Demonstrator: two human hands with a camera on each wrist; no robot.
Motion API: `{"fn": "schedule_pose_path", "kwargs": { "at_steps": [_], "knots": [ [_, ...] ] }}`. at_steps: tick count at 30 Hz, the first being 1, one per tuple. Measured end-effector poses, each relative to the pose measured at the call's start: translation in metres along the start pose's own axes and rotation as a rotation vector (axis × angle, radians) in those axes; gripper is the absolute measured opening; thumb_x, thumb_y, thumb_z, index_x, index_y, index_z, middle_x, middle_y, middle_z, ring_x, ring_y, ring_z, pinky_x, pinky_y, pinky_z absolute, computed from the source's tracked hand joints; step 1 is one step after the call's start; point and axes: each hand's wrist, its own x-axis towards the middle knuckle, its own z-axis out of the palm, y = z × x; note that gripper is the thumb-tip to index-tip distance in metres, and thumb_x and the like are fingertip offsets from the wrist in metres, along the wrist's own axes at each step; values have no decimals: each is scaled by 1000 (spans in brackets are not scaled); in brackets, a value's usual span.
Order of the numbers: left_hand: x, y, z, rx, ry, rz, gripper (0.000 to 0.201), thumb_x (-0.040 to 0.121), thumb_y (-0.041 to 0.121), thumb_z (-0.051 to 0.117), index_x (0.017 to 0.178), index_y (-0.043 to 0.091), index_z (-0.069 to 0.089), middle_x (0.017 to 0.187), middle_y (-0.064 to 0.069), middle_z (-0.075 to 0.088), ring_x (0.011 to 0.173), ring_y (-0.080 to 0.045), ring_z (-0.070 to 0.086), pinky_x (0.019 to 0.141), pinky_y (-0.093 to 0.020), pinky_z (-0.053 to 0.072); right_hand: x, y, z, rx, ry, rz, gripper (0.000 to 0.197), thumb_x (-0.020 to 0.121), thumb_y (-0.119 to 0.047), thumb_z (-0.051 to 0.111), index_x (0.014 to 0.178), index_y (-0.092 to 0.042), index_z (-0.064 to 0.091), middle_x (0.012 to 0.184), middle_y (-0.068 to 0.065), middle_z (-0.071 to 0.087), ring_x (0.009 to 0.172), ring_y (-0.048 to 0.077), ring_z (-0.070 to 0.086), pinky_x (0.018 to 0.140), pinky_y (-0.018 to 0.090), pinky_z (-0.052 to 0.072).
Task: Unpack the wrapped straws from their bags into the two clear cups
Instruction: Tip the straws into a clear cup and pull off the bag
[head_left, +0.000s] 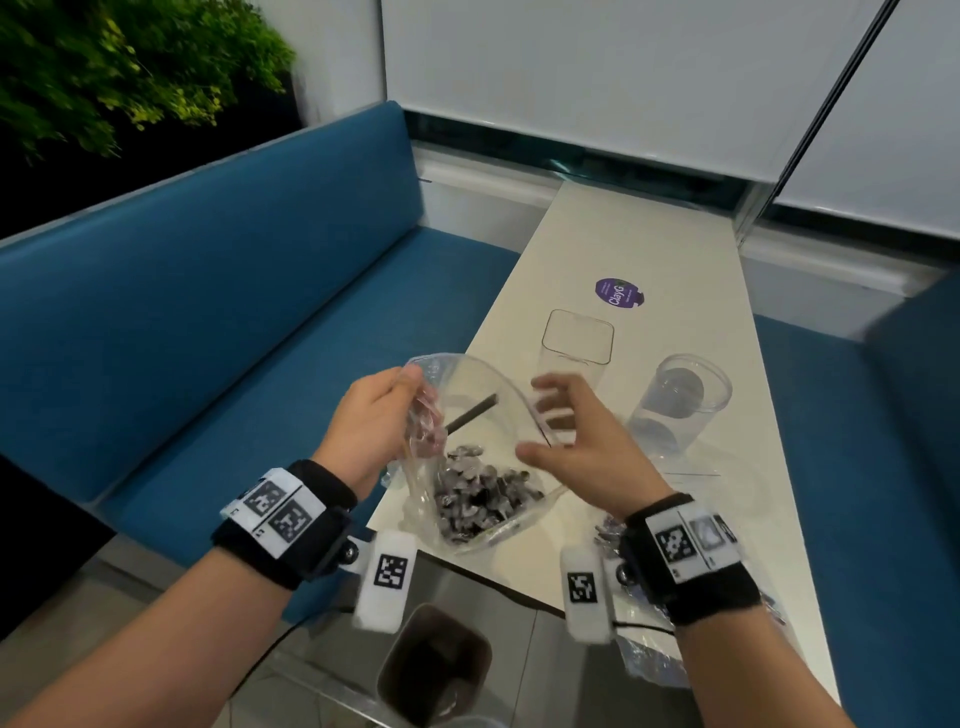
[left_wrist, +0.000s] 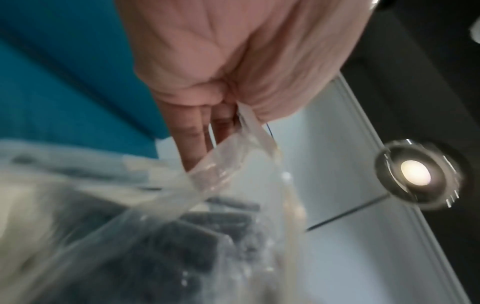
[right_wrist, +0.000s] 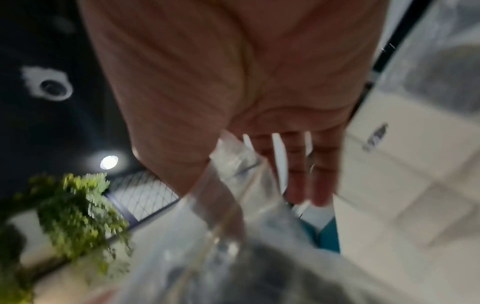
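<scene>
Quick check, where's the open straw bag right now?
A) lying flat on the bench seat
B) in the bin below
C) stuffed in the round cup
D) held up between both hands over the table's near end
D: the left hand grips one side of the clear bag, the right hand is at the other, over the table.

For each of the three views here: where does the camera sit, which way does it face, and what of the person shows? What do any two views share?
Head: worn on the head, looking forward and down at the table, two clear cups and both forearms.
Left wrist: faces along the left hand, fingers pinching the clear bag; a ceiling light beyond.
Right wrist: faces along the right hand, whose straight fingers lie at the bag's rim; green plant behind.
Shared: all three show the bag of dark wrapped straws.
</scene>
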Motion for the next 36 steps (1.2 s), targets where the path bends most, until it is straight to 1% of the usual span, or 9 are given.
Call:
{"fn": "schedule_pose_path", "kwargs": {
  "at_steps": [3,6,10,15,19,22,25,32,36],
  "knots": [
    [4,0,-7,-154,-1,-69,29,109,19,45,111,-5,61,90,-24,62,68,-30,63,62,-40,64,-10,12,0,-225,-13,87,18,93,-34,70,111,-30,68,107,-11,70,96,14,69,84,34,57],
    [7,1,-10,-141,-3,-96,18,107,16,50,113,2,58,85,-18,59,66,-28,60,63,-44,63,-14,14,4,144,86,113,18,102,-33,62,100,-22,76,99,-1,79,92,19,77,81,37,61],
    [11,2,-12,15,-96,-115,49,89,49,68,113,6,63,98,-25,66,82,-33,65,90,-66,54,-9,0,7,597,161,92,12,106,-21,57,112,-19,68,95,6,79,88,28,79,72,34,59],
    [16,-3,-14,71,-5,-79,49,97,47,62,72,6,71,81,-16,58,65,-31,55,60,-39,51,-9,8,8,610,145,-28,41,89,4,74,113,-22,52,118,9,74,100,34,78,86,41,63],
    [22,-13,-15,-91,-21,-127,30,105,33,54,96,7,68,90,-16,62,75,-27,59,65,-36,49,-13,14,4,434,151,50,37,91,23,52,82,-12,60,122,4,68,97,22,77,81,30,65],
    [20,-18,-10,-176,-20,-159,17,107,25,51,103,11,59,88,-8,67,67,-20,63,61,-32,53,-13,11,8,-11,38,106,54,94,11,52,122,-32,71,132,-4,60,102,16,67,88,39,64],
    [16,-16,-8,-245,-73,-230,14,101,21,62,107,13,52,88,-10,70,62,-21,66,53,-33,58,-15,4,11,57,-99,128,81,92,5,62,156,-38,40,138,-10,51,106,20,70,83,35,66],
    [5,-19,-18,-236,-325,-171,88,63,-17,68,136,21,37,119,-17,59,100,-30,64,84,-44,58,-15,5,15,375,-173,63,117,86,4,78,163,-45,5,161,-25,29,125,17,68,90,36,60],
    [0,-19,-18,253,-330,150,87,75,-19,65,128,41,33,119,-4,54,93,-37,67,87,-50,60,-9,9,18,599,-67,11,99,87,15,71,151,-48,29,147,-32,36,127,0,60,94,24,56]
  ]
}}
